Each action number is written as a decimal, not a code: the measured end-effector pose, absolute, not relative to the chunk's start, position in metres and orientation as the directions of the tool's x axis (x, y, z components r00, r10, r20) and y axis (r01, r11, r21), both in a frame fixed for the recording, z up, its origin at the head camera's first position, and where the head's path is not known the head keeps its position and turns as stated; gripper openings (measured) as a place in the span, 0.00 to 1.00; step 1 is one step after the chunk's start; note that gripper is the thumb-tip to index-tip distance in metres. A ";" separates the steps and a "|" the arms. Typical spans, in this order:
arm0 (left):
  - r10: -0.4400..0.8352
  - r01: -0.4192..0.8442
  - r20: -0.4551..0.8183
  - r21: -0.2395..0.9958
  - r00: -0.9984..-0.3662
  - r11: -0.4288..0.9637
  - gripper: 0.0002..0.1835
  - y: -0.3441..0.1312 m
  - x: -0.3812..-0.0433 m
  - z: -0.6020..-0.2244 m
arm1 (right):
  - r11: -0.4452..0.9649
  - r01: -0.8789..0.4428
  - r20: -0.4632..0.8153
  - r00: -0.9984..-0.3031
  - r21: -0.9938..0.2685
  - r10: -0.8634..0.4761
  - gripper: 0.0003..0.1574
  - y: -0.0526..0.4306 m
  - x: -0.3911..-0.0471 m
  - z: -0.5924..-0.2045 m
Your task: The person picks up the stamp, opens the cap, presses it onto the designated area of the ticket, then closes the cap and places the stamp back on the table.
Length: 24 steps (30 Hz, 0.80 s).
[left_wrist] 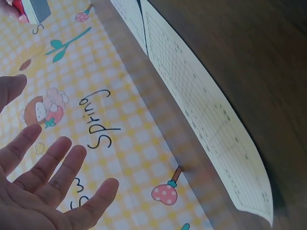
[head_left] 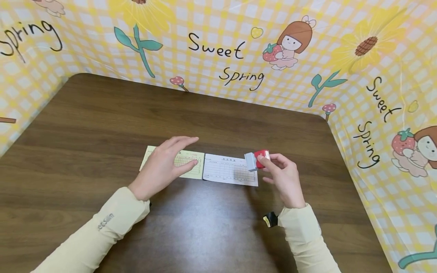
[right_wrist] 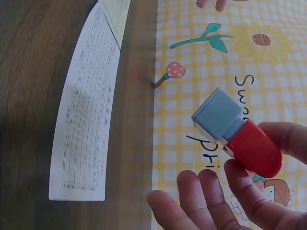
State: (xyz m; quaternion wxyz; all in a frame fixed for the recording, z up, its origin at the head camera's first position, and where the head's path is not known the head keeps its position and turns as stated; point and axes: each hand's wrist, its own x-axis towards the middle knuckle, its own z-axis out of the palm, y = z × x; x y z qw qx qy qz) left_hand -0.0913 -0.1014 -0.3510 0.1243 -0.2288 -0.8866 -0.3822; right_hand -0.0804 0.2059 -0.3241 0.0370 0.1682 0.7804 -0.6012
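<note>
My right hand [head_left: 286,181] pinches a self-inking stamp by its red body [right_wrist: 255,149], between thumb and index finger, while the other fingers spread away. The stamp's grey-blue base [head_left: 250,162] points left and overlaps the right end of a white printed form [head_left: 222,167]. Left of that form, edge to edge, lies a pale yellow form [head_left: 191,172] with a similar printed grid. Over the yellow form hovers my left hand [head_left: 160,165], holding nothing, thumb and fingers spread apart; it hides the form's left part from the head view.
Both forms lie on a dark brown wooden table [head_left: 191,121]. A yellow checked cloth [head_left: 218,22] with cartoon prints hangs along the table's back and sides. A small black item [head_left: 271,219] shows at the right sleeve cuff.
</note>
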 end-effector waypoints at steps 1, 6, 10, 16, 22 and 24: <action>0.315 0.505 0.397 0.623 -0.862 0.597 0.31 -0.100 -0.091 -0.351 | 0.220 0.310 -0.263 -0.940 -0.925 0.216 0.20 0.205 -0.080 -0.324; 0.327 0.510 0.392 0.633 -0.860 0.582 0.30 -0.094 -0.092 -0.351 | 0.199 0.313 -0.274 -0.941 -0.929 0.198 0.21 0.202 -0.080 -0.322; 0.329 0.507 0.386 0.636 -0.862 0.582 0.30 -0.093 -0.092 -0.352 | 0.176 0.308 -0.276 -0.943 -0.935 0.185 0.21 0.199 -0.081 -0.323; 0.335 0.516 0.392 0.630 -0.857 0.581 0.31 -0.090 -0.091 -0.352 | 0.162 0.307 -0.278 -0.944 -0.938 0.177 0.18 0.195 -0.081 -0.324; 0.337 0.504 0.375 0.642 -0.864 0.578 0.31 -0.086 -0.089 -0.353 | 0.162 0.310 -0.284 -0.945 -0.937 0.163 0.17 0.191 -0.080 -0.325; 0.339 0.502 0.371 0.645 -0.865 0.576 0.31 -0.085 -0.088 -0.354 | 0.162 0.311 -0.286 -0.945 -0.937 0.158 0.18 0.189 -0.079 -0.326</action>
